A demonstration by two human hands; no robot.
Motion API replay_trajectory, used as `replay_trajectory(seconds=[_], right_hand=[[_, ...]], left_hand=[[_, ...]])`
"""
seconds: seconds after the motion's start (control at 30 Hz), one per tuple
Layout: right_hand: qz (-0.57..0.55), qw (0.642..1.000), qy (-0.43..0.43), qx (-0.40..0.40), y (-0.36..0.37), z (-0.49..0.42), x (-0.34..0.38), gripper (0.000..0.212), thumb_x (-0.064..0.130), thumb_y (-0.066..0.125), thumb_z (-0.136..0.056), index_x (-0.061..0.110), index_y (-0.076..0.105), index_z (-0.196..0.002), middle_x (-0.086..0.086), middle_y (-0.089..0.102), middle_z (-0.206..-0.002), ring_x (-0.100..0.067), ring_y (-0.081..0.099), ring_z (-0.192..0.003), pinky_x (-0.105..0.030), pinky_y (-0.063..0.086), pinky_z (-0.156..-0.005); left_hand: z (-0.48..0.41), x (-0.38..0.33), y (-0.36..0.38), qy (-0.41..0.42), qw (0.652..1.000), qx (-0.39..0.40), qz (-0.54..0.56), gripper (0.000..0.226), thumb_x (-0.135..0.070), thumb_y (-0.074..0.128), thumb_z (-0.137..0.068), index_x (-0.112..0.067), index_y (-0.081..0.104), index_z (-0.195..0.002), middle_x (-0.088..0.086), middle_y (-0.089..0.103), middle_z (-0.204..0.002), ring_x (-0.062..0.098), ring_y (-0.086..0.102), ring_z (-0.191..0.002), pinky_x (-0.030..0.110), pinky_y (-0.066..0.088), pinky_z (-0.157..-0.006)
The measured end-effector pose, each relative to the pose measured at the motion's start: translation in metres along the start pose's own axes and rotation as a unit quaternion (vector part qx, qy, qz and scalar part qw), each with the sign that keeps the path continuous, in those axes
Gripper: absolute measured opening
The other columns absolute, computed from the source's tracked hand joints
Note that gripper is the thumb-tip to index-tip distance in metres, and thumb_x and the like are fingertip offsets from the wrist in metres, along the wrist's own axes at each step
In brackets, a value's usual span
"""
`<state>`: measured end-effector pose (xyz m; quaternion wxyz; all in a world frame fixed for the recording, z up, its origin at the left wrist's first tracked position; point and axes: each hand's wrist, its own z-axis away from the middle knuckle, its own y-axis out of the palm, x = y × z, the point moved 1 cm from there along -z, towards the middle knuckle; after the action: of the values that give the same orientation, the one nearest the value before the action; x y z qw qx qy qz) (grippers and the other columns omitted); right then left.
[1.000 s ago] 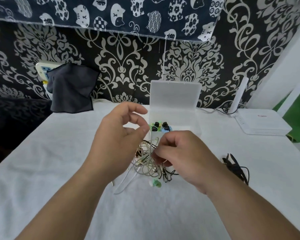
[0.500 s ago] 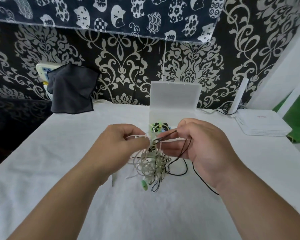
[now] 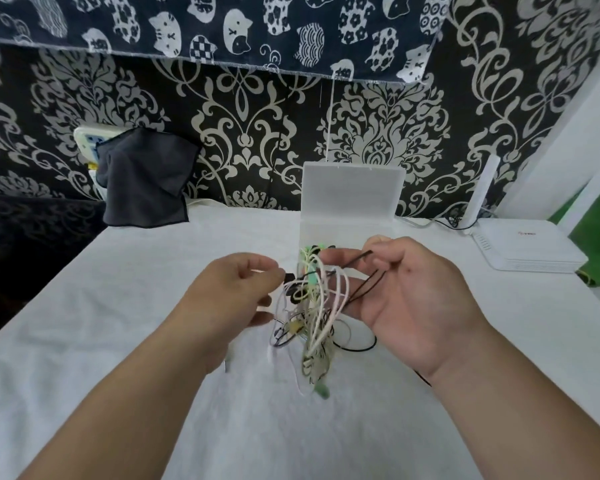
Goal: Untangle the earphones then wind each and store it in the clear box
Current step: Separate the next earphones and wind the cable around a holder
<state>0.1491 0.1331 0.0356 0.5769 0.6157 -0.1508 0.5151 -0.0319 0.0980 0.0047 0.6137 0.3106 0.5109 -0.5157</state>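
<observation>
A tangle of earphones [image 3: 314, 317], with white, green and black cords, hangs above the white table between my hands. My left hand [image 3: 236, 296] pinches a black piece at the tangle's left side. My right hand [image 3: 409, 292] pinches a black cord [image 3: 361, 289] that loops out of the tangle to the right. A green plug [image 3: 323, 391] dangles at the bottom of the tangle. The clear box [image 3: 349, 216] stands open behind the tangle with its lid upright; some earphones lie inside it, partly hidden.
A white router [image 3: 523, 247] with an antenna sits at the back right. A dark cloth [image 3: 146, 181] hangs at the back left against the patterned wall. The table [image 3: 118, 306] is covered in white cloth.
Both hands lifted the tangle off the table. My right hand drew a black cord out to the right and rose; my left hand shifted to pinch the tangle's left side.
</observation>
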Motion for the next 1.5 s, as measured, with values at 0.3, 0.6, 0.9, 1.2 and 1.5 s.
replay_trajectory(seconds=[0.3, 0.6, 0.9, 1.2, 1.5], right_hand=[[0.011, 0.996, 0.014, -0.088, -0.011, -0.006, -0.002, 0.035, 0.009, 0.045, -0.09, 0.012, 0.043, -0.056, -0.02, 0.067, -0.075, -0.033, 0.065, -0.07, -0.046, 0.056, -0.07], [0.066, 0.99, 0.006, -0.128, -0.01, -0.004, -0.001, 0.058, 0.006, 0.039, -0.093, 0.016, 0.051, -0.037, -0.027, 0.072, -0.081, -0.038, 0.071, -0.068, -0.038, 0.056, -0.065], [0.051, 0.994, 0.019, -0.093, -0.011, -0.003, 0.001, 0.031, 0.008, 0.036, -0.093, 0.018, 0.03, -0.064, -0.015, 0.067, -0.059, -0.035, 0.068, -0.067, -0.037, 0.052, -0.061], [0.072, 0.989, 0.026, -0.128, -0.016, -0.007, -0.003, 0.033, 0.006, 0.04, -0.091, 0.017, 0.032, -0.061, -0.016, 0.064, -0.061, -0.031, 0.065, -0.055, -0.034, 0.054, -0.053], [0.066, 0.99, 0.025, -0.119, -0.016, -0.008, -0.003, 0.033, 0.007, 0.043, -0.093, 0.015, 0.037, -0.061, -0.03, 0.072, -0.087, -0.033, 0.066, -0.062, -0.042, 0.055, -0.065]], left_hand=[[0.006, -0.007, 0.008, 0.101, 0.99, 0.063, 0.069, 0.008, -0.012, 0.067, -0.089, -0.01, 0.068, -0.081, 0.013, 0.063, -0.08, 0.019, 0.059, -0.068, 0.028, 0.055, -0.061], [0.008, -0.009, 0.009, 0.105, 0.992, 0.029, 0.066, 0.01, -0.013, 0.063, -0.094, -0.009, 0.064, -0.084, 0.006, 0.068, -0.073, 0.015, 0.065, -0.069, 0.034, 0.056, -0.07], [0.009, -0.01, 0.011, -0.015, 0.968, 0.097, 0.231, 0.013, 0.004, 0.052, -0.096, -0.004, 0.056, -0.087, 0.018, 0.071, -0.082, 0.028, 0.069, -0.076, 0.03, 0.062, -0.071], [0.009, -0.01, 0.009, 0.036, 0.966, 0.058, 0.249, 0.036, 0.024, 0.056, -0.08, -0.007, 0.06, -0.097, 0.016, 0.07, -0.099, 0.03, 0.072, -0.081, 0.035, 0.062, -0.068], [0.014, -0.011, 0.018, 0.0, 0.963, 0.094, 0.252, 0.009, -0.009, 0.064, -0.088, -0.001, 0.065, -0.094, 0.011, 0.072, -0.083, 0.021, 0.069, -0.074, 0.026, 0.06, -0.065]])
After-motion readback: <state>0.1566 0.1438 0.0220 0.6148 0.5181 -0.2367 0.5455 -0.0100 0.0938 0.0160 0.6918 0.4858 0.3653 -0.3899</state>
